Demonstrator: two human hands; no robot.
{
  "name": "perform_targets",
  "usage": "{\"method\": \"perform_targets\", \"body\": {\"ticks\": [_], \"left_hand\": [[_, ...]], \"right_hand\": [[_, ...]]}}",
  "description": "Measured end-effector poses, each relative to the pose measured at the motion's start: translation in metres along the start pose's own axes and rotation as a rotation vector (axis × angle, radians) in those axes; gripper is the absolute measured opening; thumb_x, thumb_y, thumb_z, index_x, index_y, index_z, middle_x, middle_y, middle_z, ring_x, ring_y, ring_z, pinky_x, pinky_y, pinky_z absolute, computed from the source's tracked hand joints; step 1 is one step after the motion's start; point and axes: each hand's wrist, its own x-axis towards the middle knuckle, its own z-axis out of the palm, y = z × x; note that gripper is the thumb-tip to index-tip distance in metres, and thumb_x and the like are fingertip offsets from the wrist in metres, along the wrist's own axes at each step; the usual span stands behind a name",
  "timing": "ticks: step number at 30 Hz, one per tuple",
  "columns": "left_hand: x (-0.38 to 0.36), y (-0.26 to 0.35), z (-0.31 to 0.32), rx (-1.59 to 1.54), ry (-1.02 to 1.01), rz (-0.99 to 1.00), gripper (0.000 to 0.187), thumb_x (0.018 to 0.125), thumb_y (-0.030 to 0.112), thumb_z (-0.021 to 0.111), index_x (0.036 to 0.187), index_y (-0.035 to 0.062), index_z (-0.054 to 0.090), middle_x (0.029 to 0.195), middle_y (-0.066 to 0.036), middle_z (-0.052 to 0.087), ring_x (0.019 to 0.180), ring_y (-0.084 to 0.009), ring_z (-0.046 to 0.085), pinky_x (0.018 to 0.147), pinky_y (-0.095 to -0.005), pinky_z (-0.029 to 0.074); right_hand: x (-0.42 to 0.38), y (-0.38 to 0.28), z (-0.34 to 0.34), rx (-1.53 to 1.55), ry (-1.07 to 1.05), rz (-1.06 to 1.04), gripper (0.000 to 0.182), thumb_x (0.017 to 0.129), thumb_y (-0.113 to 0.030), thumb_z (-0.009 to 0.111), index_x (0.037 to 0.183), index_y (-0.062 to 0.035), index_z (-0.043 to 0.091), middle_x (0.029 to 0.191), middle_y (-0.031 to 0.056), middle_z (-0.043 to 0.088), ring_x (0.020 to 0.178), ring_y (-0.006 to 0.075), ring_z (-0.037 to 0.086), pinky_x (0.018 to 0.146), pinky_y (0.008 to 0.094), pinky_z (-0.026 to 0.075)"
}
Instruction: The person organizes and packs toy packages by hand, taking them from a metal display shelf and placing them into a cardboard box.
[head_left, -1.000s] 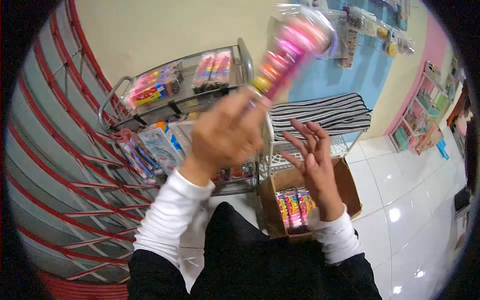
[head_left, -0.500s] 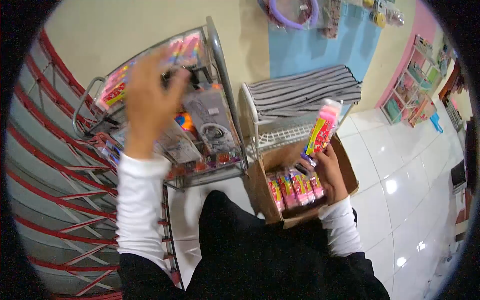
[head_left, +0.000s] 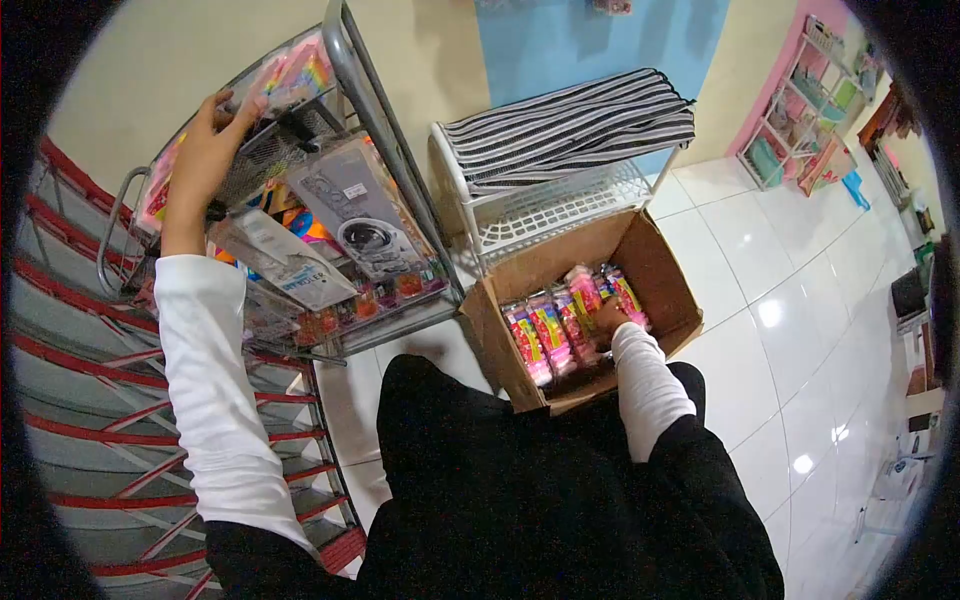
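My left hand [head_left: 212,150] is raised at the metal rack's top tier, its fingers apart over the edge of the mesh basket [head_left: 270,150] beside colourful packets [head_left: 290,75]. My right hand [head_left: 607,322] reaches down into the cardboard box [head_left: 655,270], among pink packets with red and yellow labels [head_left: 540,335]. Its fingers are mostly hidden among the packets, so what it grips cannot be made out.
A white shelf [head_left: 560,205] under a striped cloth [head_left: 570,125] stands behind the box. Boxed goods [head_left: 365,215] fill the rack's lower tier. A red folding gate [head_left: 110,435] is at the left. White racks [head_left: 800,110] stand at the far right.
My right hand has gone down into the box; the packet it held up is now low among the others. My left hand has come to the rack's top edge. The view has shifted.
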Motion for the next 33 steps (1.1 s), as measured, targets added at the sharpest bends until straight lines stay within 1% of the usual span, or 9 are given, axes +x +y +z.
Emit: {"method": "perform_targets", "body": {"ticks": [9, 12, 15, 18, 19, 21, 22, 25, 33], "left_hand": [[0.009, -0.015, 0.001, -0.102, -0.165, 0.022, 0.062, 0.080, 0.053, 0.056, 0.123, 0.0078, 0.053, 0.100, -0.018, 0.062, 0.097, -0.0211, 0.058, 0.086, -0.0307, 0.041], [0.007, -0.012, 0.001, -0.106, -0.185, -0.002, 0.062, 0.080, 0.053, 0.056, 0.124, 0.0088, 0.053, 0.105, -0.019, 0.061, 0.100, -0.0223, 0.057, 0.088, -0.0314, 0.040], [0.002, 0.000, 0.000, -0.030, -0.201, -0.021, 0.058, 0.081, 0.047, 0.058, 0.124, 0.0087, 0.052, 0.113, -0.014, 0.058, 0.103, -0.0194, 0.054, 0.089, -0.0298, 0.040], [-0.006, 0.014, -0.005, -0.027, -0.174, -0.022, 0.059, 0.080, 0.044, 0.061, 0.126, 0.0095, 0.050, 0.121, -0.013, 0.055, 0.107, -0.0195, 0.053, 0.091, -0.0308, 0.040], [-0.008, 0.011, -0.004, -0.069, -0.154, -0.031, 0.059, 0.080, 0.042, 0.061, 0.128, 0.0091, 0.048, 0.122, -0.013, 0.054, 0.106, -0.0204, 0.053, 0.091, -0.0311, 0.039], [0.003, -0.008, 0.000, -0.115, -0.192, -0.017, 0.059, 0.081, 0.036, 0.059, 0.131, 0.0080, 0.043, 0.125, -0.012, 0.052, 0.109, -0.0205, 0.051, 0.093, -0.0307, 0.038], [0.003, -0.012, 0.002, -0.125, -0.154, 0.005, 0.067, 0.077, 0.045, 0.058, 0.131, 0.0088, 0.042, 0.119, -0.020, 0.054, 0.105, -0.0297, 0.054, 0.090, -0.0363, 0.040], [0.005, -0.010, -0.001, 0.061, -0.136, 0.060, 0.068, 0.079, 0.051, 0.054, 0.130, 0.0077, 0.044, 0.117, -0.024, 0.055, 0.107, -0.0367, 0.053, 0.093, -0.0393, 0.039], [-0.001, 0.010, -0.005, 0.002, -0.158, -0.149, 0.077, 0.076, 0.062, 0.051, 0.124, 0.0023, 0.048, 0.117, -0.026, 0.054, 0.111, -0.0364, 0.051, 0.095, -0.0385, 0.037]], "right_hand": [[0.075, 0.059, 0.063, -0.081, 0.064, -0.035, 0.060, 0.084, -0.034, 0.049, 0.134, -0.0103, 0.028, 0.134, 0.0300, 0.032, 0.114, 0.0487, 0.044, 0.097, 0.0504, 0.036], [0.038, 0.039, 0.045, -0.049, 0.053, 0.031, 0.059, 0.082, -0.025, 0.053, 0.133, -0.0104, 0.029, 0.130, 0.0295, 0.036, 0.113, 0.0449, 0.047, 0.092, 0.0497, 0.041], [0.024, 0.020, 0.021, -0.115, -0.080, 0.056, 0.074, 0.078, -0.015, 0.052, 0.141, -0.0094, 0.014, 0.140, 0.0316, 0.019, 0.125, 0.0436, 0.033, 0.104, 0.0459, 0.030], [0.021, 0.013, 0.024, -0.216, 0.213, -0.168, 0.072, 0.082, -0.052, 0.047, 0.130, -0.0004, 0.035, 0.127, 0.0306, 0.041, 0.118, 0.0454, 0.039, 0.100, 0.0496, 0.031], [-0.017, -0.012, -0.009, -0.348, 0.119, -0.287, 0.067, 0.081, -0.051, 0.048, 0.125, -0.0016, 0.041, 0.120, 0.0321, 0.046, 0.118, 0.0459, 0.039, 0.100, 0.0504, 0.031], [-0.006, -0.012, 0.005, 0.029, 0.439, -0.191, 0.066, 0.078, -0.049, 0.053, 0.123, -0.0028, 0.044, 0.119, 0.0328, 0.046, 0.113, 0.0464, 0.043, 0.097, 0.0508, 0.034], [-0.017, -0.019, -0.012, 0.008, 0.257, -0.174, 0.064, 0.077, -0.036, 0.060, 0.127, -0.0037, 0.036, 0.125, 0.0316, 0.038, 0.114, 0.0474, 0.041, 0.098, 0.0512, 0.033], [-0.002, -0.009, -0.006, 0.205, 0.509, -0.402, 0.074, 0.067, -0.030, 0.072, 0.128, -0.0038, 0.039, 0.123, 0.0316, 0.040, 0.114, 0.0436, 0.041, 0.096, 0.0451, 0.037], [-0.037, -0.029, -0.050, 0.317, 0.555, -0.599, 0.062, 0.072, -0.025, 0.070, 0.124, -0.0056, 0.044, 0.122, 0.0262, 0.042, 0.113, 0.0409, 0.041, 0.097, 0.0431, 0.036]]}}
